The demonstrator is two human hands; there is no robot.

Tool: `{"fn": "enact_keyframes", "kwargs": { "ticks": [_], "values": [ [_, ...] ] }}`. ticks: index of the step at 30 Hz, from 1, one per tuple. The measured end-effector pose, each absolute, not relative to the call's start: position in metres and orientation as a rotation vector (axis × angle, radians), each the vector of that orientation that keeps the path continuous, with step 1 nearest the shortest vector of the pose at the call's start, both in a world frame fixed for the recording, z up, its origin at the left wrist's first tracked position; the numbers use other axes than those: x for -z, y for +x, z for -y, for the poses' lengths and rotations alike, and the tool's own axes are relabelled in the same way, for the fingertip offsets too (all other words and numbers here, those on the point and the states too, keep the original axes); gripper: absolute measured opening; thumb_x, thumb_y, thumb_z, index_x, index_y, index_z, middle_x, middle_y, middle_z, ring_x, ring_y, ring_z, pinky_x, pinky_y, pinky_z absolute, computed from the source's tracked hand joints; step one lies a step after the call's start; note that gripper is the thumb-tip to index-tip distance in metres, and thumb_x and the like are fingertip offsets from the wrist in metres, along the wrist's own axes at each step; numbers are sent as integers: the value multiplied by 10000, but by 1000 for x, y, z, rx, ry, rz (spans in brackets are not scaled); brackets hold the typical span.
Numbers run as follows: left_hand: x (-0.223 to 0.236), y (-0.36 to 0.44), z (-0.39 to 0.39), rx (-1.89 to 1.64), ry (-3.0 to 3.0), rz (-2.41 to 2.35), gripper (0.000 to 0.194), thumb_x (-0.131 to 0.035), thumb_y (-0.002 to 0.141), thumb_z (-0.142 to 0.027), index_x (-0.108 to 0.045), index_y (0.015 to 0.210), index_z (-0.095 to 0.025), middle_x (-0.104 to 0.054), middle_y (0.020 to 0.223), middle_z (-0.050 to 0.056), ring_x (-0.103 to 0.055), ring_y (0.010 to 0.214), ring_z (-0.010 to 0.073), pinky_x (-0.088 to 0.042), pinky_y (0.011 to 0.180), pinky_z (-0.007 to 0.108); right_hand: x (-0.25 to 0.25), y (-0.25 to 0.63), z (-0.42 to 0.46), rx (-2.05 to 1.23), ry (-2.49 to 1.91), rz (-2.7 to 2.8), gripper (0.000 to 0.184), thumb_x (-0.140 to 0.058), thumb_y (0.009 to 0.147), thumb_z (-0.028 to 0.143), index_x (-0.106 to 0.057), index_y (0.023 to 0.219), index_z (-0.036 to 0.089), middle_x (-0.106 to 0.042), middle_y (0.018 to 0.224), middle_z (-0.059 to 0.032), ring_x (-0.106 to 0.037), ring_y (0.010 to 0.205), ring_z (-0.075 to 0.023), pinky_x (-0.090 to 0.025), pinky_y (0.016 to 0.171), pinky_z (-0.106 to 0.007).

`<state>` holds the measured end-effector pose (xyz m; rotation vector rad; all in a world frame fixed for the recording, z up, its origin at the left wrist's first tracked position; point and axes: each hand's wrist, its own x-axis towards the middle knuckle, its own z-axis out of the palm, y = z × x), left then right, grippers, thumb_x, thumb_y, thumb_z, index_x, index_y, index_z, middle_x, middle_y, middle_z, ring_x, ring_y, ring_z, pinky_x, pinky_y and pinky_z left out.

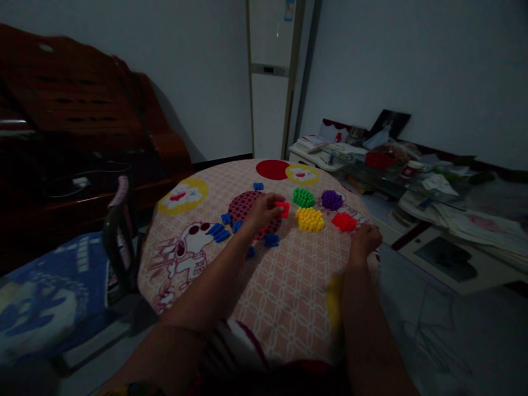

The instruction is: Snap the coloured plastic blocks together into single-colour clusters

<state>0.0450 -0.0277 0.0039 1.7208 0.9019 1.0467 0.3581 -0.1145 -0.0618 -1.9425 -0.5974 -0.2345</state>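
My left hand (264,212) reaches over the round table, its thumb and fingers closed on a bright red plastic piece (283,209). Under and around that forearm lie several small blue plastic pieces (218,231), loose or in short rows. To the right stand tight clusters of small pegs or blocks: green (303,197), yellow (310,219), purple (331,199) and red (344,221). Near the table's right edge, beside the red cluster, my right hand (366,240) has its fingers curled in; whatever may be inside is hidden.
A patterned cloth (284,291) covers the table. On the left are a chair (119,236) with a blue cover and a wooden bench (74,99). A cluttered low cabinet (437,258) runs along the right, and a tall white unit (270,110) stands behind.
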Motion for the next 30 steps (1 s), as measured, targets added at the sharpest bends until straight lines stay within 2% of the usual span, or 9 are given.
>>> {"fn": "enact_keyframes", "kwargs": {
  "ticks": [4, 8, 13, 16, 20, 26, 30],
  "values": [
    [-1, 103, 45, -889, 1834, -778, 293, -680, 748, -166, -710, 1038, -134, -699, 826, 35, -637, 704, 146, -523, 699, 273, 61, 356, 114, 241, -1953, 600, 308, -375, 843, 253, -660, 748, 183, -654, 677, -94, -562, 678, -235, -386, 648, -328],
    [-1, 156, 60, -786, 2158, -852, 317, -669, 725, -103, -756, 1028, -132, -736, 884, 75, -677, 838, 211, -519, 814, 317, 59, 352, 115, 270, -1978, 584, 289, -394, 837, 257, -651, 726, 184, -671, 709, -110, -550, 683, -229, -372, 658, -329],
    [8, 207, 75, -665, 2326, -1018, 267, -630, 806, -134, -737, 1047, -90, -743, 1023, 177, -689, 996, 283, -515, 894, 360, 58, 351, 116, 264, -1960, 589, 285, -405, 836, 249, -652, 710, 180, -679, 721, -125, -574, 702, -234, -380, 660, -327],
    [16, 223, 81, -605, 2328, -1136, 264, -579, 842, -118, -707, 1071, -103, -735, 1084, 183, -685, 1032, 277, -521, 902, 353, 60, 354, 116, 201, -1909, 546, 285, -408, 838, 253, -661, 727, 185, -676, 706, -106, -599, 704, -234, -405, 659, -318],
    [23, 229, 89, -588, 2300, -1204, 267, -599, 846, -147, -683, 1099, -125, -729, 1130, 154, -680, 1049, 250, -524, 907, 320, 63, 358, 115, 79, -1828, 483, 299, -406, 845, 268, -689, 790, 186, -672, 675, -79, -620, 671, -228, -425, 615, -307],
    [28, 232, 95, -733, 2377, -975, 299, -603, 849, -148, -680, 1138, -152, -726, 1164, 120, -664, 1069, 236, -505, 941, 319, 64, 359, 115, -23, -1728, 397, 320, -407, 830, 287, -700, 829, 159, -678, 667, -59, -618, 591, -208, -454, 574, -305],
    [29, 243, 92, -766, 2385, -877, 269, -588, 840, -128, -680, 1089, -167, -739, 1092, 95, -670, 991, 220, -510, 882, 308, 65, 360, 115, 12, -1716, 357, 295, -409, 808, 279, -676, 764, 162, -685, 669, -61, -630, 638, -210, -484, 636, -310]
  ]
}}
